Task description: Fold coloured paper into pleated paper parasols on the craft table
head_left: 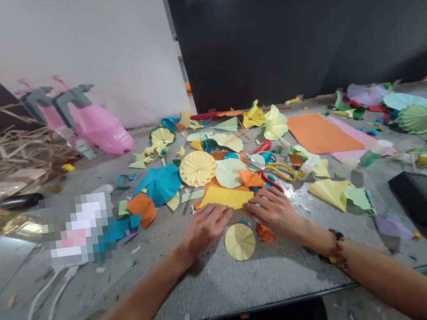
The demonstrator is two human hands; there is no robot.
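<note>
A smooth yellow paper sheet is held along its near edge by the bent fingers of the left hand and the right hand, over the gray table. For neat work, the edge should be kept straight and pressed evenly from both sides, so that no wrinkle is made. Just nearer, a round, pale yellow paper disc is marked with thin folds. Beside it, an orange paper scrap is crumpled.

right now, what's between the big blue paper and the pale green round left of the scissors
A pale yellow pleated rosette, seen there in the head view.
</note>
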